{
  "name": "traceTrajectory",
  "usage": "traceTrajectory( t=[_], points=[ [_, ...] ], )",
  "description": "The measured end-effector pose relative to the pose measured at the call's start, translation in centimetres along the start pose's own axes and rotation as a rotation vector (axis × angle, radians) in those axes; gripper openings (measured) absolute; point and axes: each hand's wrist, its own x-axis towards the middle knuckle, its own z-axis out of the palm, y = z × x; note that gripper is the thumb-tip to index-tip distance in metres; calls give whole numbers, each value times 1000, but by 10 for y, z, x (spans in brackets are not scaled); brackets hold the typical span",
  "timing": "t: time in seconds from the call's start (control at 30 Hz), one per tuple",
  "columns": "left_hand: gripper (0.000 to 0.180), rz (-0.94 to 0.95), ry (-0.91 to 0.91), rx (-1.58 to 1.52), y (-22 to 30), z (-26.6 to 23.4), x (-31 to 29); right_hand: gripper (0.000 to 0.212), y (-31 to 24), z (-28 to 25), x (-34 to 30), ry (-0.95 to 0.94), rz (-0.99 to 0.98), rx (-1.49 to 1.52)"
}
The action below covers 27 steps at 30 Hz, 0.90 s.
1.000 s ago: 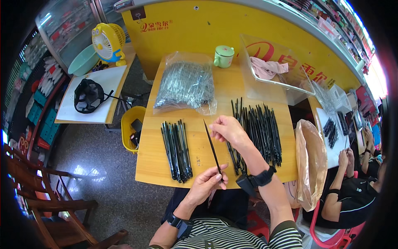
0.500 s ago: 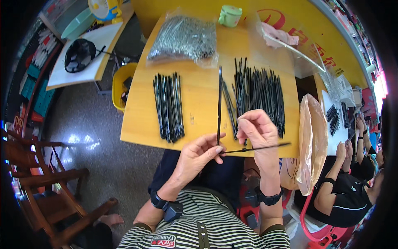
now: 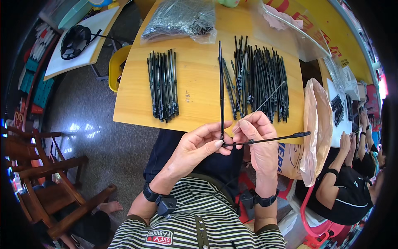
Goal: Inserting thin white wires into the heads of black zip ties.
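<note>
Above the near edge of a wooden table (image 3: 199,99), the left hand (image 3: 195,147) pinches an upright thin black rod (image 3: 221,87) at its lower end, while the right hand (image 3: 257,137) closes on a second black rod (image 3: 269,139) lying crosswise. Both rods look light, stiff and slim, best gripped near the ends where they meet; the forearms rise from below, fingers curled together.

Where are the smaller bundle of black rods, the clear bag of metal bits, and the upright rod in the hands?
smaller bundle (image 3: 163,85), head view, its middle.
clear bag (image 3: 180,18), head view, its centre.
upright rod (image 3: 221,83), head view, mid-shaft.
</note>
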Motion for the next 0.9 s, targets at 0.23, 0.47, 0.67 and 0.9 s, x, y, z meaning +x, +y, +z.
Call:
traceTrajectory(
  t=[0.23, 0.47, 0.67, 0.9],
  points=[
    [40, 36, -28, 29, -3, 0, 1, 11, 2, -2, 2, -9, 60, 74],
    [39, 36, -29, 3, -4, -1, 0, 10, 6, -3, 6, -23, 54, 105],
    [39, 34, -28, 6, -2, -1, -1, 9, 8, -5, 7, -1, 81, 174],
    [36, 6, 48, -20, -3, -5, 0, 10, 0, 4, -3, 84, -57, -43]
  ],
)
